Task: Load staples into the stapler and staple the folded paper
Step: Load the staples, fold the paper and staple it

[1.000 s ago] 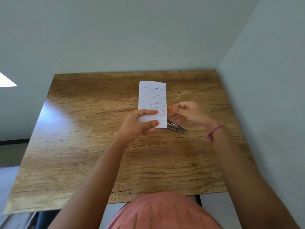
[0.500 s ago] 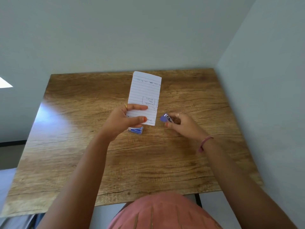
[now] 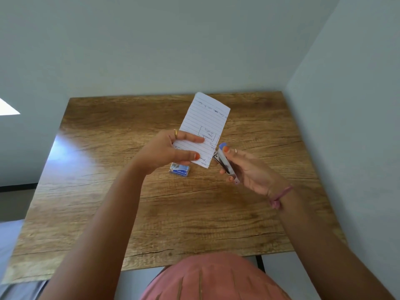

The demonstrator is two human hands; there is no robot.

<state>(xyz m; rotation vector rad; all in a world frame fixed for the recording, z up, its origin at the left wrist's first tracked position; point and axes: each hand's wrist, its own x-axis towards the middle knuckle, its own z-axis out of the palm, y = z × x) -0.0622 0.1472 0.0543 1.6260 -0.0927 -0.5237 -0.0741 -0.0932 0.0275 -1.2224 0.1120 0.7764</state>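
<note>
My left hand [image 3: 171, 151] pinches the lower end of a folded sheet of lined paper [image 3: 203, 124] and holds it up above the table, tilted to the right. My right hand [image 3: 244, 169] grips a small stapler [image 3: 225, 162] with a blue tip and metal body. The stapler's jaws are at the paper's lower right edge, touching or nearly touching it. A small blue staple box [image 3: 179, 169] lies on the wooden table [image 3: 108, 191] just below my left hand.
The table stands in a corner, with a pale wall behind it and another wall along its right side. My pink-clothed lap shows at the bottom, in front of the table's near edge.
My right hand lifted the stapler off the table and brought it up to the paper's lower right edge. The paper tilted to the right in my left hand.
</note>
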